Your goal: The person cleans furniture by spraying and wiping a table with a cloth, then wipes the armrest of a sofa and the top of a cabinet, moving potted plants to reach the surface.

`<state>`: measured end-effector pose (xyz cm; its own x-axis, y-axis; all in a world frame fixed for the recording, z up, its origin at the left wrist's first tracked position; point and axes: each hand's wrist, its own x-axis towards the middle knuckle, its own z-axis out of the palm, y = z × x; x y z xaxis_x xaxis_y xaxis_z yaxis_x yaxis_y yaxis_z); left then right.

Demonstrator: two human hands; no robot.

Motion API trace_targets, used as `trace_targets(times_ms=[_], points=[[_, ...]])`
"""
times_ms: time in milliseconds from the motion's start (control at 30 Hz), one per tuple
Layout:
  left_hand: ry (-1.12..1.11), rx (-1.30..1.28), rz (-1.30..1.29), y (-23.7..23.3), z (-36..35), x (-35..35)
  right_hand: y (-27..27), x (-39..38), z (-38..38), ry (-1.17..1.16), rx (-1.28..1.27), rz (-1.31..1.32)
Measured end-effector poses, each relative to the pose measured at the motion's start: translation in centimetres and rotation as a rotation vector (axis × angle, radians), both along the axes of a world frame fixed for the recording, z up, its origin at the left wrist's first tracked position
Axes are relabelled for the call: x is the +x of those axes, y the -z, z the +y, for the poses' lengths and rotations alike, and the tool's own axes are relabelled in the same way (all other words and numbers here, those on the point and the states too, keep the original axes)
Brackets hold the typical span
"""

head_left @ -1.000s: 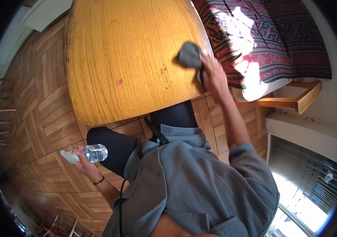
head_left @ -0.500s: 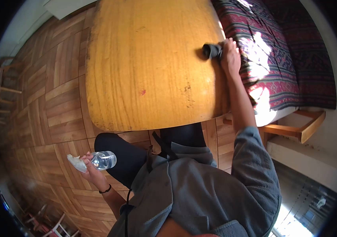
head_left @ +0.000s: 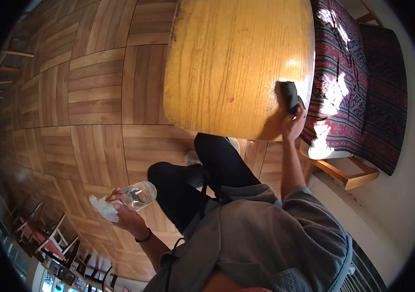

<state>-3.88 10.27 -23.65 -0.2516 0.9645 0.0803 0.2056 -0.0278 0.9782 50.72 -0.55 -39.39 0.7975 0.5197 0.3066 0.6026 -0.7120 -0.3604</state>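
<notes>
My left hand [head_left: 128, 219] grips a clear spray bottle [head_left: 140, 195] by its neck, near the white spray head. The bottle lies nearly sideways above the floor, beside my knee, with clear liquid seemingly inside. At the right edge of the yellow wooden table [head_left: 222, 63], my right hand [head_left: 293, 125] is closed on a dark grey cloth [head_left: 289, 95]. That cloth looks folded or rolled and rests against the tabletop; its exact shape under my fingers is hidden.
A bench with a red and dark patterned cover [head_left: 336, 92] runs along the table's right side. Its wooden frame [head_left: 348, 180] juts out near my right arm. Parquet floor [head_left: 95, 92] spreads to the left, with several chairs [head_left: 47, 238] at the far lower left.
My right hand has drawn the dark cloth along the table's right edge toward me. My view has turned and shifted left. The bottle stays in my left hand.
</notes>
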Motion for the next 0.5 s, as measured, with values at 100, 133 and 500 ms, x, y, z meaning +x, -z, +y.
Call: trace_targets(times_ms=[100, 133, 500], points=[[-0.090, -0.150, 0.029, -6.4, -0.1, -2.5, -1.5, -4.0, 0.7, -0.060, -0.101, 0.098], [-0.109, -0.203, 0.037, -8.7, 0.1, -3.5, -2.1, -4.8, 2.0, 0.064, -0.110, 0.144], [0.174, -0.171, 0.009, -25.4, 17.7, -6.0, -3.9, -7.2, 10.0, 0.179, -0.436, 0.555]])
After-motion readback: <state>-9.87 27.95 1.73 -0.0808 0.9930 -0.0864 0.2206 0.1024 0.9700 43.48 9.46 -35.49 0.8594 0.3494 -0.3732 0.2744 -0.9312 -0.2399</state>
